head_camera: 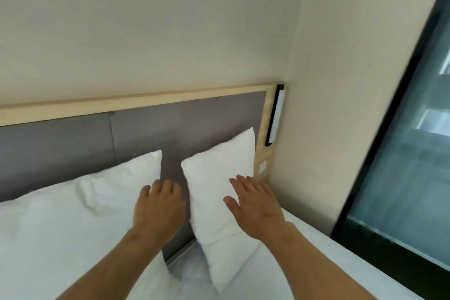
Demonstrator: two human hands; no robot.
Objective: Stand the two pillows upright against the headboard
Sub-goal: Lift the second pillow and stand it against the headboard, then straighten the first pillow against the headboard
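Observation:
Two white pillows lean upright against the grey padded headboard (pixel 170 126) with its pale wood frame. The left pillow (pixel 73 214) is large and fills the lower left. The right pillow (pixel 214 192) stands narrower, near the bed's right corner. A gap of grey headboard shows between them. My left hand (pixel 158 207) hovers over that gap by the left pillow's right edge, fingers curled down, holding nothing. My right hand (pixel 253 202) lies flat with spread fingers on the right pillow's right side.
The white sheet of the bed (pixel 304 251) runs along the lower right. A beige wall (pixel 316 105) stands close on the right, with a dark-framed window (pixel 401 178) beyond. A black and white strip lamp (pixel 276 114) is fixed to the headboard's right post.

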